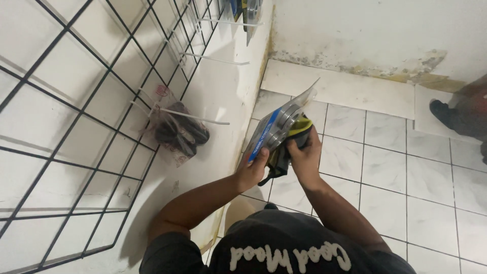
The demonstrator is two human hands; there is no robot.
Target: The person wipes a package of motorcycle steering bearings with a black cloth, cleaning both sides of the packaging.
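Observation:
My left hand [252, 170] grips the lower edge of a stack of clear blister packs with blue cards [278, 127], tilted up toward the wall. My right hand [304, 152] closes on a dark item with a yellow-green edge [299, 127] at the right side of the stack. Both hands are held out in front of my chest, above the tiled floor.
A black wire grid panel [76, 116] with white hooks [215, 60] covers the wall at left. A clear bag of dark items [177, 131] hangs from one hook. More packs [248, 12] hang at the top. Another person's shoe [442, 112] is at far right on the floor tiles [385, 167].

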